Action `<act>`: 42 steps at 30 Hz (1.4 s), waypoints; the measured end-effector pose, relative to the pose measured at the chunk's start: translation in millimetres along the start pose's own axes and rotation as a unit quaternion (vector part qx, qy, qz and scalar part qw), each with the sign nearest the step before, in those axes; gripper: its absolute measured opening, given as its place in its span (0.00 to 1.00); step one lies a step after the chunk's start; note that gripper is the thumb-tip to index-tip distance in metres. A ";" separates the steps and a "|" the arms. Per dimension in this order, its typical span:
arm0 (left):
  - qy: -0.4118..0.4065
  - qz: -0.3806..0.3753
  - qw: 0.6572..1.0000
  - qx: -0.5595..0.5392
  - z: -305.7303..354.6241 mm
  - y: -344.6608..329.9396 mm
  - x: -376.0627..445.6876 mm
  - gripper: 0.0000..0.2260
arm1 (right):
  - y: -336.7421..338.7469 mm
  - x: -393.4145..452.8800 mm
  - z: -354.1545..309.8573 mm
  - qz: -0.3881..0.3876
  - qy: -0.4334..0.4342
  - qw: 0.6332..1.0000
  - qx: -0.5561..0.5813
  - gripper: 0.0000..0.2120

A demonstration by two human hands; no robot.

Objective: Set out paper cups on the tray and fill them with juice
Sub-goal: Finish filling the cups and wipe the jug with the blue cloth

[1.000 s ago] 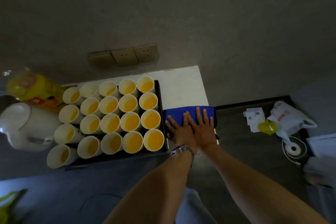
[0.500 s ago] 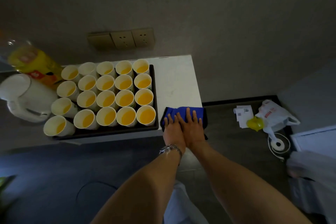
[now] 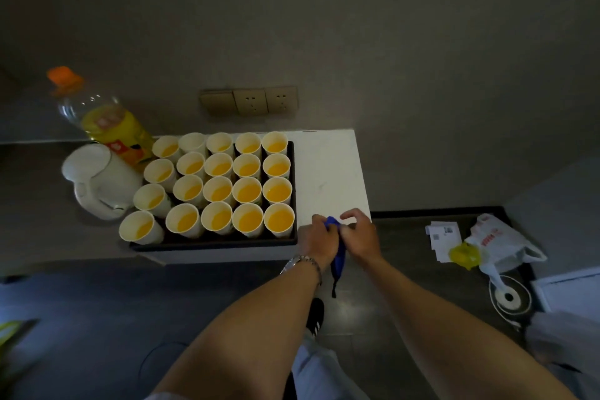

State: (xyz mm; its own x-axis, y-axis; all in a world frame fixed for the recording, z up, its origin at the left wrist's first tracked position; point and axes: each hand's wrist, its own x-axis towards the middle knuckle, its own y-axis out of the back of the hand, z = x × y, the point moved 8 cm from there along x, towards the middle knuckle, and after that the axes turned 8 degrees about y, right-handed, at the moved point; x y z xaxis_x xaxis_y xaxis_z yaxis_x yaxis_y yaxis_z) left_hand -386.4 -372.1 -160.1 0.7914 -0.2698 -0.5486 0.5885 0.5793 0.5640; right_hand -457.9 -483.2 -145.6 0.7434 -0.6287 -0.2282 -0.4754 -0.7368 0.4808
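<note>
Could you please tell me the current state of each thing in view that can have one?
paper cups: upright on the tray, filled with juice.
tray: full of cups.
juice bottle: capped, partly full.
white jug: standing beside the tray.
blue cloth: bunched, hanging off the counter edge.
left hand: grips the cloth.
right hand: grips the cloth.
plastic bag: crumpled on the floor.

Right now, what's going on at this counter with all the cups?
A person stands at the white counter, both hands gathered on a blue cloth: the left hand and right hand grip it at the counter's front corner, and part of it hangs down below the edge. Beside them, the black tray holds rows of paper cups with orange juice in them. A juice bottle and a white jug sit left of the tray.
</note>
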 end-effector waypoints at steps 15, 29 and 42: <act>-0.066 0.034 0.996 -0.054 67.0 83.3 8.6 0.10 | -11.1 33.3 -61.9 0.167 -0.110 0.948 0.249 0.12; -0.041 0.227 0.961 -0.156 60.9 225.3 61.8 0.08 | -81.6 98.1 -167.3 0.101 -0.042 0.973 0.202 0.10; -0.004 0.248 0.963 -0.105 39.8 298.7 111.5 0.12 | -108.5 157.7 -183.4 0.105 -0.054 0.987 0.106 0.12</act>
State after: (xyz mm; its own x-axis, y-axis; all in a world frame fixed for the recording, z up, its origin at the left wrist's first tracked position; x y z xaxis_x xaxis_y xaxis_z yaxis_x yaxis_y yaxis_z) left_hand -115.8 -259.8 -28.2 0.9683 0.0749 -0.2381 0.0916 0.7807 0.6182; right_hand -202.8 -456.7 -78.6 0.5684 -0.7878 -0.2374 -0.7101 -0.6154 0.3420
